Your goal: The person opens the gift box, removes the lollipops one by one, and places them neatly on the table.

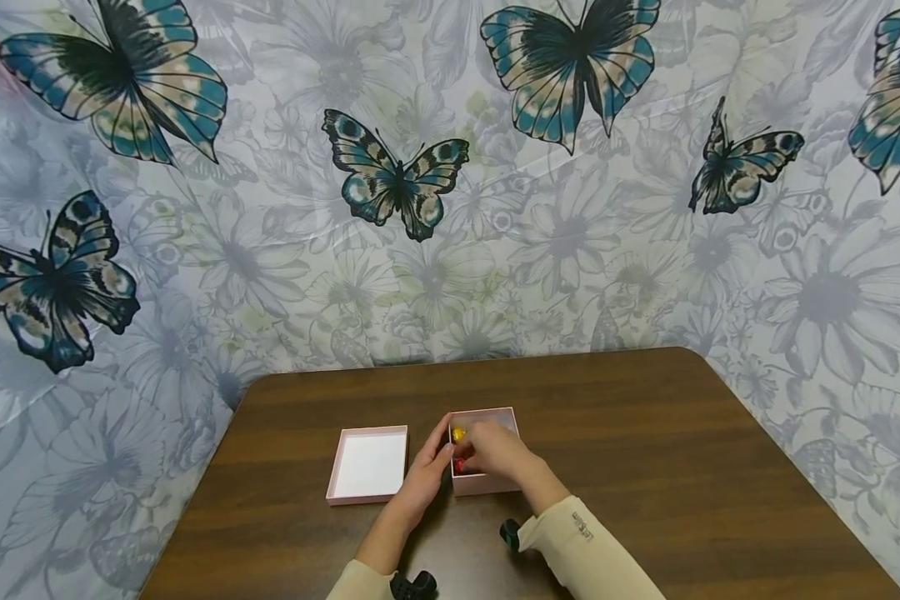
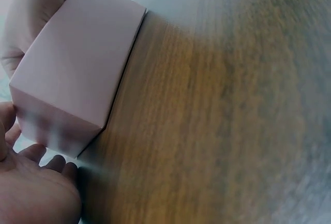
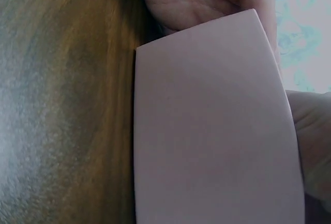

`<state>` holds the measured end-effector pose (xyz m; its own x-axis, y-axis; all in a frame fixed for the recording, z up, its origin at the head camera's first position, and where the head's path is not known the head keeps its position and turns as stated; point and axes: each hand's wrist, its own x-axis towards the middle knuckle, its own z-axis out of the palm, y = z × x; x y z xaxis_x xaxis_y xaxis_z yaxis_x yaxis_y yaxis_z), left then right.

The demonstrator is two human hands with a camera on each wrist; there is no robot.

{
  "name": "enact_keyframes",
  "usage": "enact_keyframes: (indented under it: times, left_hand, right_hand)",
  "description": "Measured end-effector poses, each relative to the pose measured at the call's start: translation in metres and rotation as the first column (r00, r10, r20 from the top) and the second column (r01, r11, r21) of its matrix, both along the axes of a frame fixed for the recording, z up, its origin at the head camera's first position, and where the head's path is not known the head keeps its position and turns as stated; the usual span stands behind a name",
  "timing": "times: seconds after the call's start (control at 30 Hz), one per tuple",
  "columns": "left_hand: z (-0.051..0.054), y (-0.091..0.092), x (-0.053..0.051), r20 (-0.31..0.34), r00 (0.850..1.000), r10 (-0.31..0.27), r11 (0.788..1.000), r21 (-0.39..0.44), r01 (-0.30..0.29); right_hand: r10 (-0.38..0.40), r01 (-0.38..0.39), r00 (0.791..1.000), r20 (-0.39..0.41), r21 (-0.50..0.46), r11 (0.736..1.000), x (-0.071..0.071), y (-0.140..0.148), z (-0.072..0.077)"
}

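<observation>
A pink box (image 1: 487, 485) stands uncovered on the table. My left hand (image 1: 426, 471) lies against its left side, and in the left wrist view the fingers (image 2: 33, 152) rest along that wall. My right hand (image 1: 497, 452) reaches over the rim into the box. Its fingertips are down among the contents, so whether they pinch anything is hidden. A small yellow item (image 1: 458, 434) and a small red item (image 1: 459, 466) show inside, their kind too small to tell. In the right wrist view, the box wall covers part of my right hand (image 3: 314, 144).
Left of the box lies a shallow pink tray or lid (image 1: 367, 463) with a white inside. Both rest on a brown wooden table (image 1: 630, 433). Behind it hangs a cloth (image 1: 555, 292) printed with butterflies and flowers. Dark devices (image 1: 414, 585) sit at both wrists.
</observation>
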<state>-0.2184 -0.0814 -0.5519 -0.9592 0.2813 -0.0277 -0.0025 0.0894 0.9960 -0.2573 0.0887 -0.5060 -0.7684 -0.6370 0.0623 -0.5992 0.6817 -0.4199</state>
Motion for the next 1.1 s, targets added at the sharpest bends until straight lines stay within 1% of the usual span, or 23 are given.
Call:
enact_keyframes:
  times: [0.13, 0.27, 0.63, 0.77, 0.9, 1.1]
  left_hand:
    - [0.000, 0.000, -0.001, -0.002, 1.000, -0.001, 1.000, 0.002, 0.001]
    - [-0.001, 0.000, 0.000, -0.008, 1.000, -0.018, 1.000, 0.015, 0.018]
    - [0.000, 0.001, 0.001, 0.003, 1.000, -0.020, 1.000, 0.020, 0.020]
    - [-0.001, 0.001, 0.001, 0.008, 1.000, -0.014, 1.000, 0.017, 0.014]
    - [-0.001, 0.000, 0.002, 0.015, 1.000, -0.016, 1.000, 0.015, 0.016]
    - [-0.001, -0.001, 0.001, 0.028, 1.000, -0.004, 1.000, 0.015, 0.003]
  right_hand:
    - [-0.021, 0.021, 0.999, 0.029, -0.002, 1.000, 0.001, 0.001, 0.002]
    - [-0.044, 0.044, 0.998, 0.043, 0.002, 0.999, 0.002, 0.002, 0.003]
    - [-0.087, 0.088, 0.996, 0.026, -0.027, 0.996, 0.007, 0.005, 0.006]
    - [-0.098, 0.098, 0.995, 0.007, -0.053, 0.994, 0.008, 0.007, 0.007]
    - [-0.131, 0.130, 0.991, -0.005, -0.089, 0.988, 0.009, 0.009, 0.008]
    - [-0.193, 0.191, 0.981, 0.009, -0.187, 0.964, 0.010, 0.013, 0.011]
